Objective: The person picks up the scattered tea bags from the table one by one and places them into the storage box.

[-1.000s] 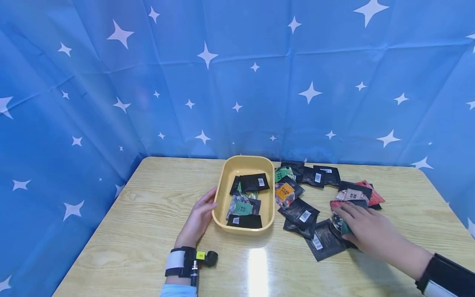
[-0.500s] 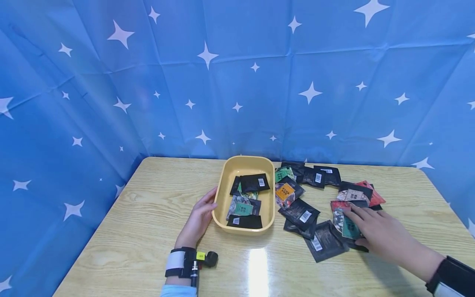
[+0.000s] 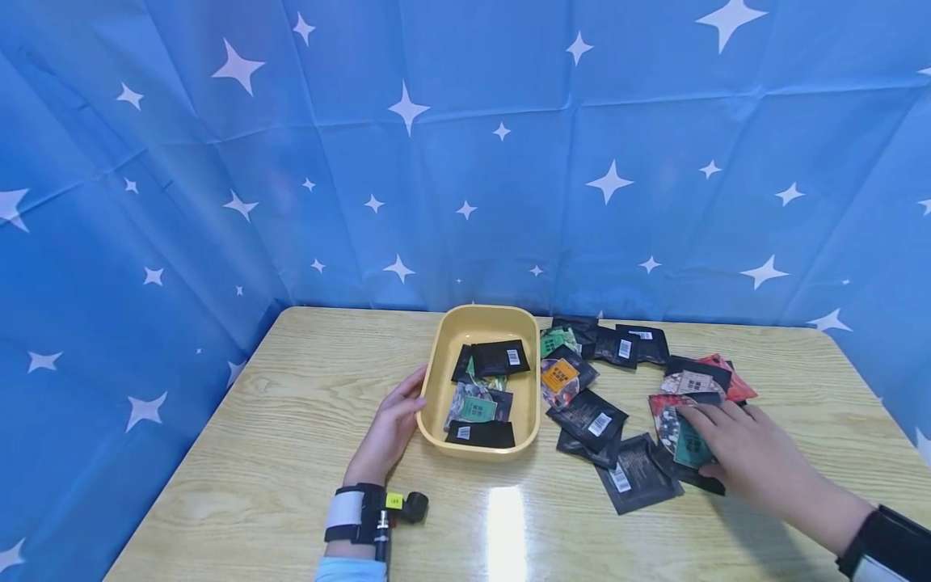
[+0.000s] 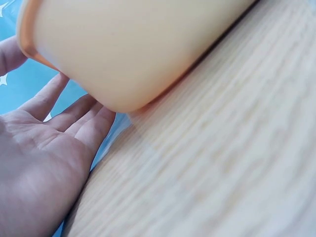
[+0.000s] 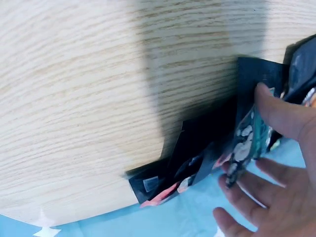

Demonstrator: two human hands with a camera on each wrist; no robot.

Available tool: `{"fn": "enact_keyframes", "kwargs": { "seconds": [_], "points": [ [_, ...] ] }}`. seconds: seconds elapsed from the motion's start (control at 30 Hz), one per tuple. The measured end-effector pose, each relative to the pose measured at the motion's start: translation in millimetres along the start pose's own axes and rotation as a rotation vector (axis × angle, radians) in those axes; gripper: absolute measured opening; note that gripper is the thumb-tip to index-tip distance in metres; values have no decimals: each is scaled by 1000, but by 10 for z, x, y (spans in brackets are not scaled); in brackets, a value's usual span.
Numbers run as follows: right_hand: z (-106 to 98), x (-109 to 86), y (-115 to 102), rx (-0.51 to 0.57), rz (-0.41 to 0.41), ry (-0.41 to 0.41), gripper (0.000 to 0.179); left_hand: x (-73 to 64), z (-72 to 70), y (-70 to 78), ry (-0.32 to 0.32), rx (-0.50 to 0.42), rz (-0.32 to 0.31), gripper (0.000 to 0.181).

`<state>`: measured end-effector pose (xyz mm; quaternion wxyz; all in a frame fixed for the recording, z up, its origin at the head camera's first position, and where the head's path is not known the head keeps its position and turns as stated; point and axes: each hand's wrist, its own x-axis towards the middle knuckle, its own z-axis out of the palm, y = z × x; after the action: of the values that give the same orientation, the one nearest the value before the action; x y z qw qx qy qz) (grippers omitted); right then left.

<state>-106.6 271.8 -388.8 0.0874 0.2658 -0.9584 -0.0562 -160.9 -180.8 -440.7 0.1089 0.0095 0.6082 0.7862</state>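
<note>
My left hand [image 3: 389, 424] is at the left side of a yellow plastic tub [image 3: 476, 454]. Its palm stands away from the wall, and its loosely extended fingers touch the tub's outside near the rim. Inside the tub lie several small flat packets, among them a black packet [image 3: 502, 357]. Over on the right, my right hand [image 3: 756, 449] pinches a packet with a green label [image 3: 691, 444], thumb on one side and fingers on the other. In the right wrist view that green-labelled packet [image 5: 243, 143] is bowed between them. Its lower part overlaps other dark packets.
More packets spread between the tub and my right hand, including an orange-labelled packet [image 3: 562, 377] and a black barcoded packet [image 3: 637, 474]. A red packet [image 3: 736, 380] sits beyond the right hand. Behind the wooden table [image 3: 291, 453] hangs a blue star-patterned cloth [image 3: 465, 162].
The right hand has shifted slightly right and uncovered more of the green-labelled packet and its red corner. My left hand and the tub stay where they were.
</note>
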Motion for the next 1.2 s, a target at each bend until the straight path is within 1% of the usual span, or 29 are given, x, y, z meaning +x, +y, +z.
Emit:
{"fn": "enact_keyframes", "kwargs": {
  "seconds": [0.2, 0.27, 0.37, 0.63, 0.7, 0.87, 0.93, 1.2],
  "points": [
    [-112, 100, 26, 11, -17, 156, 70, -9, -1, 4, -13, -5, 6, 62],
    [-154, 140, 35, 14, -20, 181, 66, 0, 3, -1, -9, -2, 7, 62],
    [-215, 214, 25, 35, -15, 169, 63, 7, 8, -6, 3, 8, 4, 61],
    [-430, 474, -80, 177, 20, 94, 49, 3, 6, -3, 4, 4, 1, 62],
    [-492, 555, -115, 181, 23, 81, 46, 2, 2, -2, 5, 4, -2, 62],
    [-630, 774, -234, 178, 35, 58, 35, 4, -6, -5, 4, -3, -3, 62],
    [-666, 871, -280, 195, 44, 52, 32, 1, -6, -9, 3, -8, -4, 62],
    [-779, 1332, -429, 280, 71, 66, 29, -2, -2, -6, -2, -7, 4, 62]
  ]
}}
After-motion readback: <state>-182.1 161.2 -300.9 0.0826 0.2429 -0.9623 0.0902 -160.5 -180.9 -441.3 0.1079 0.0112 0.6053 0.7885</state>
